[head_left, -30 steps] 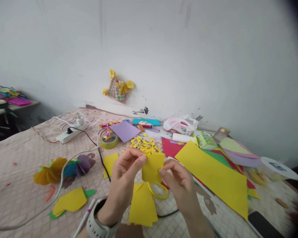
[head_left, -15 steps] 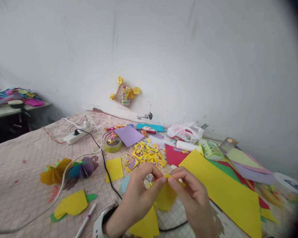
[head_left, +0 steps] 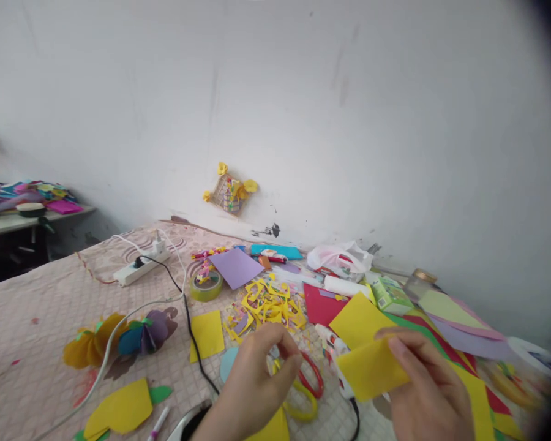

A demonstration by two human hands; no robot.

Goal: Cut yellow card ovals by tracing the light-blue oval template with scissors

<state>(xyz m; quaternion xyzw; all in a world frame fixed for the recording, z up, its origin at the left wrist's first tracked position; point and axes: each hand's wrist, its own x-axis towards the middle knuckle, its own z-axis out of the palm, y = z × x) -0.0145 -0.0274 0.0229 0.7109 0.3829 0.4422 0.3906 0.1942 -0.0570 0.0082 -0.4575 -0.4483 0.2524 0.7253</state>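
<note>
My right hand [head_left: 429, 380] pinches a folded piece of yellow paper [head_left: 370, 370] between thumb and fingers, over the right side of the table. My left hand [head_left: 259, 380] is curled, its thumb and forefinger drawn together; anything between them is hidden or too small to name. Scissors with red and yellow handles [head_left: 305, 398] show just beyond the left fingertips, partly covered by that hand. Between my hands lies a white glue gun [head_left: 334, 352], partly covered by the held paper. More yellow paper [head_left: 275, 429] shows under my left wrist.
Yellow paper scraps [head_left: 273, 303] lie in a heap beyond my hands. Behind them are a roll of tape [head_left: 206, 286] and a purple sheet [head_left: 237, 267]. Cords run from a power strip [head_left: 142, 267] at the left. Coloured sheets [head_left: 471, 331] and a jar [head_left: 420, 285] stand right.
My hands were together on the yellow paper. The right hand has carried it to the right, and the left has let go of it. The scissors and glue gun have come into view.
</note>
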